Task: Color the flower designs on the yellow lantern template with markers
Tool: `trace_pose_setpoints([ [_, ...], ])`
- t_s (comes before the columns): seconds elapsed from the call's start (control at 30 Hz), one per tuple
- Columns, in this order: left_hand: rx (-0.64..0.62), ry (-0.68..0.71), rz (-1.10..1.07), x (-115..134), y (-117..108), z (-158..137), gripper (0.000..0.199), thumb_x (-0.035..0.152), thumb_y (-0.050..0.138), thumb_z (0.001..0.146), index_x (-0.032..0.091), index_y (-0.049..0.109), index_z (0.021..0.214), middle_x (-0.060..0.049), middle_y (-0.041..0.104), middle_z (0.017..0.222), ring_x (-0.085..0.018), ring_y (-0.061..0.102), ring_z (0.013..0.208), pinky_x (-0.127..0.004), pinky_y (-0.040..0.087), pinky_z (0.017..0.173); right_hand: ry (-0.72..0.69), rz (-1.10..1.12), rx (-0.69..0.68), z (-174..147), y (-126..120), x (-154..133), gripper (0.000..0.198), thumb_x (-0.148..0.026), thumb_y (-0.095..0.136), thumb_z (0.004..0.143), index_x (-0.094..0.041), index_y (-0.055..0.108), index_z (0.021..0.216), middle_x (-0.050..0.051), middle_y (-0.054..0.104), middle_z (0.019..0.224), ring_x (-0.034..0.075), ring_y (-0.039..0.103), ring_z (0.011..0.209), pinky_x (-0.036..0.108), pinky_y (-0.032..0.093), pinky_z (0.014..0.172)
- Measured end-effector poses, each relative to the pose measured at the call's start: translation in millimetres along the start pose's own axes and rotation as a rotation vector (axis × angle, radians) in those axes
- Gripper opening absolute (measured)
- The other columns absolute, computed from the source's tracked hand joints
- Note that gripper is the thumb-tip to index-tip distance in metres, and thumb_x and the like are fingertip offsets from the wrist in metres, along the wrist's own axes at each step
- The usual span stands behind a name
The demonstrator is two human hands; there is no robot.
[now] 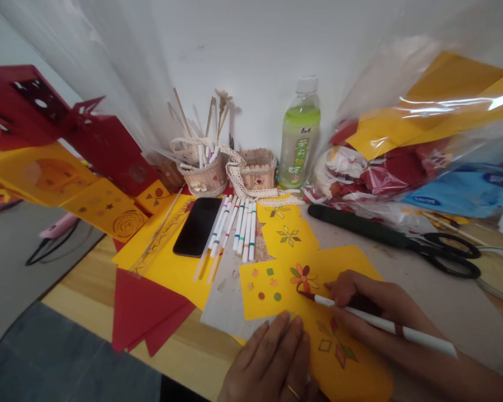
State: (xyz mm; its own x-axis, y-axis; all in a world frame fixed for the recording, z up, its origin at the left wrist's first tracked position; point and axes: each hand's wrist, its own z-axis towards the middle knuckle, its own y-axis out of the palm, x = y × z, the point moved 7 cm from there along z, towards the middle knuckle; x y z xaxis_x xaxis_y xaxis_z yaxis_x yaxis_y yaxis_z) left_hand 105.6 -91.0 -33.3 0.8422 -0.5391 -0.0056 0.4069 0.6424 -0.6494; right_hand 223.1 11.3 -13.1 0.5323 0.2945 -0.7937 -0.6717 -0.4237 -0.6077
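In my right hand [369,307] is a white felt-tip marker [381,322] with a dark red tip. That tip touches a petal of the flower drawing [304,277] on a yellow paper sheet [356,262]; some petals are coloured red, orange and green. My left hand [272,360], wearing a ring, lies flat with fingers stretched over the sheet's lower left edge. Below the flower, a second drawing of diamond-shaped petals [337,346] is partly coloured. Beside it lies a yellow card [260,290] with small stars, hexagons and circles.
Several white markers [243,229] lie beside a black phone [197,226]. Behind stand a pen basket [203,176], a wooden box [257,170] and a green drink bottle [300,134]. Black-handled scissors [440,251] rest at right. Red paper [146,312] and decorated red-yellow papers [67,167] are at left.
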Motion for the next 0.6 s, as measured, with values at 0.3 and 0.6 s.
trace_pose_setpoints([
  [0.3, 0.069, -0.083, -0.027, -1.1, -2.5, 2.6, 0.032, 0.022, 0.035, 0.090, 0.012, 0.065, 0.093, -0.004, 0.067, 0.099, -0.017, 0.061, 0.100, -0.028, 0.051, 0.086, 0.022, 0.031, -0.036, -1.8, 2.1, -0.3, 0.021, -0.034, 0.046, 0.082, -0.021, 0.047, 0.066, 0.002, 0.055, 0.064, 0.018, 0.055, 0.063, 0.029, 0.044, 0.054],
  [0.6, -0.146, 0.130, 0.015, -3.2, -8.8, 10.6, 0.028, 0.023, 0.041, 0.089, 0.011, 0.062, 0.104, -0.006, 0.064, 0.108, -0.016, 0.059, 0.104, -0.025, 0.050, 0.088, 0.029, 0.001, -0.025, -0.7, 0.9, 3.0, 0.018, -0.031, 0.045, 0.081, -0.021, 0.046, 0.066, 0.002, 0.057, 0.065, 0.018, 0.055, 0.063, 0.029, 0.043, 0.052],
])
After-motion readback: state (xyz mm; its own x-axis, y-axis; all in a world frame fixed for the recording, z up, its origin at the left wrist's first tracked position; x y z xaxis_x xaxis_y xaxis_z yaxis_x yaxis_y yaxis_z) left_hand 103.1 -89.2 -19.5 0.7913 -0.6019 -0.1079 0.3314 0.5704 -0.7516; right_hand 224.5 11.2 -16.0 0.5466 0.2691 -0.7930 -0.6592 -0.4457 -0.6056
